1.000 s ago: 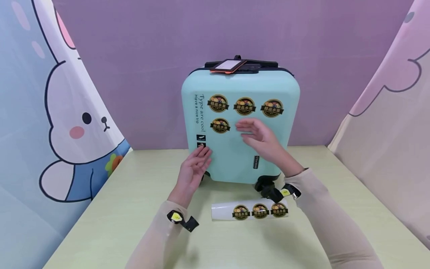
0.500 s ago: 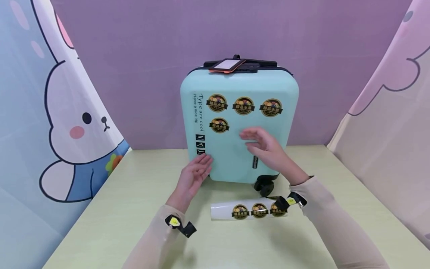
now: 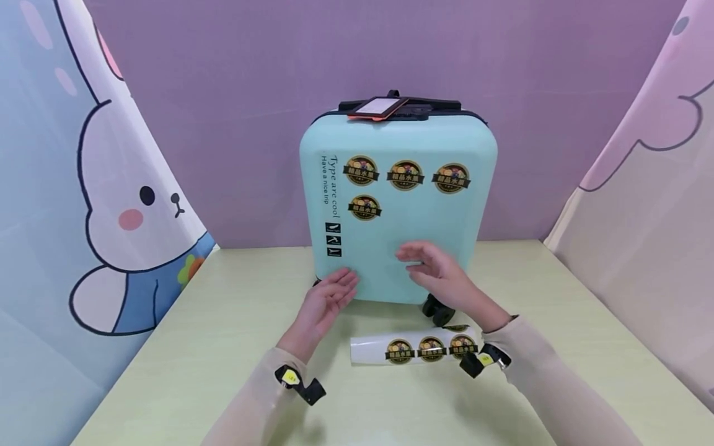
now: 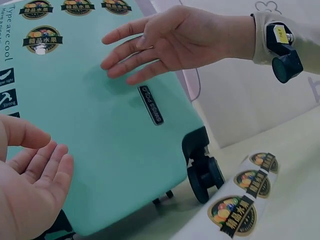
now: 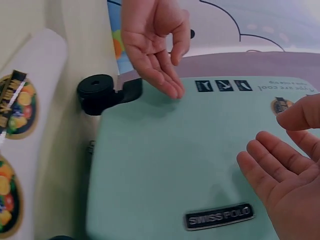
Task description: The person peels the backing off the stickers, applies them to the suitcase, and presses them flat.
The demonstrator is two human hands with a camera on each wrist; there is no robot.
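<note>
A mint-green suitcase (image 3: 385, 248) stands upright on the table, its front face toward me. Three round fruit stickers run along its upper part, and a fourth sticker (image 3: 365, 207) sits below the left one. My left hand (image 3: 323, 306) is at the suitcase's lower left, fingers relaxed and holding nothing. In front of the lower right face is my right hand (image 3: 440, 275), its fingers loosely bent with nothing in them. The left wrist view shows the right hand (image 4: 175, 42) over the face above the SWISS POLO badge (image 4: 151, 105).
On the table (image 3: 223, 347), before the suitcase, lies a curled white sticker sheet (image 3: 370, 350) with several fruit stickers. A luggage tag (image 3: 378, 108) rests by the top handle. Black wheels (image 3: 439, 311) show underneath. A purple backdrop (image 3: 256, 124) rises behind.
Both hands have moved down the suitcase's front, the right hand farther, from beside the lower sticker toward the bottom. The printed icons at left are now uncovered.
</note>
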